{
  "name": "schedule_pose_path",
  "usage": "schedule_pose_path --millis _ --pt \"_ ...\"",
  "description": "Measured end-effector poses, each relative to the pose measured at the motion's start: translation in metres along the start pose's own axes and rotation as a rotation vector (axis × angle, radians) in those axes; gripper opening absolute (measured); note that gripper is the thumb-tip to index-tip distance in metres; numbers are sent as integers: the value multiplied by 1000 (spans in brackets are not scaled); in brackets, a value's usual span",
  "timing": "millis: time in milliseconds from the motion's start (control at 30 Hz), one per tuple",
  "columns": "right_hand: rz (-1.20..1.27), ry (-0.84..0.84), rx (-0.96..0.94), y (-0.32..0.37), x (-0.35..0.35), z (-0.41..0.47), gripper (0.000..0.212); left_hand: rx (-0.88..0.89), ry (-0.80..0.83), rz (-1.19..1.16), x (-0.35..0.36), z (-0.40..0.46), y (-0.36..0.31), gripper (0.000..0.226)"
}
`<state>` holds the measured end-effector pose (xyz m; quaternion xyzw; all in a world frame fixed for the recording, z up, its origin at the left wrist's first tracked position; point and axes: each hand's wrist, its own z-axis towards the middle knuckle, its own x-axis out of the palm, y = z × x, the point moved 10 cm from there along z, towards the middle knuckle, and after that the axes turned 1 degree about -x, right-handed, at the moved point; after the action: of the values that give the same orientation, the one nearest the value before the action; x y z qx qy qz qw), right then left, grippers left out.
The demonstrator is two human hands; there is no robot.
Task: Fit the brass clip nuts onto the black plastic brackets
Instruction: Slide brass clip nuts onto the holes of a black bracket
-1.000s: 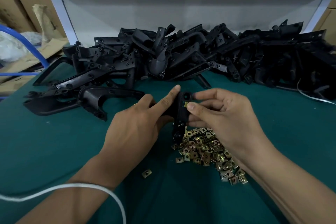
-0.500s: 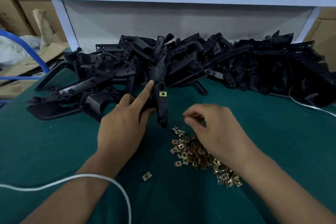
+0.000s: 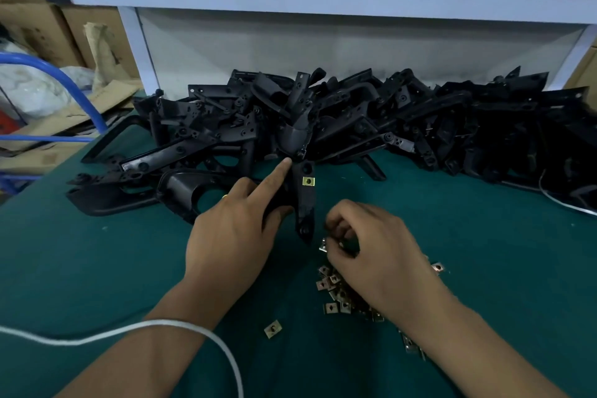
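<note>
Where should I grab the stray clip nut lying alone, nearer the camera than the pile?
Take the stray clip nut by two opposite edges, pinching from straight above. It lies flat on the green mat, apart from the pile, so its sides are free. The left hand holds the bracket, so the right hand, at the pile, looks better placed.

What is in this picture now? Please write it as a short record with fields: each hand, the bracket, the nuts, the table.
left hand: the left hand holds the bracket, forefinger pointing straight out
right hand: the right hand has curled fingers over the nut pile and seems to pinch one nut
bracket: black, one brass nut already fitted near its far end
loose nut: a single nut lies apart, nearer the person
bracket heap: many black brackets at the back
table: green mat
</note>
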<state>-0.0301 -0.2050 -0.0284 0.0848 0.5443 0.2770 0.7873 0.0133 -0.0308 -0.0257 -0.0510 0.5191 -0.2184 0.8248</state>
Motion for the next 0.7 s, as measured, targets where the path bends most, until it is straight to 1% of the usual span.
schedule_pose_path --millis 167,300,433,533,633,700 --pt "-53 16 -18 -3 -1 -2 8 -13 -8 -10 0 0 2 65" --pt "-101 50 -37 2 6 -3 16 -19 -3 -25 0 0 1 65" --pt "-118 43 -61 5 7 -3 10 -17 -5 -18 -1 -1 0 64" --pt "-129 35 -53 1 9 -2 16 -14 -10 -13 -1 -1 0 64" --pt "-76 46 -7 -5 11 0 23 -8 -5 -2 0 -1 -1 65" --pt "-75 40 -11 -4 11 1 17 -7 -5 -5 0 0 -2 65"
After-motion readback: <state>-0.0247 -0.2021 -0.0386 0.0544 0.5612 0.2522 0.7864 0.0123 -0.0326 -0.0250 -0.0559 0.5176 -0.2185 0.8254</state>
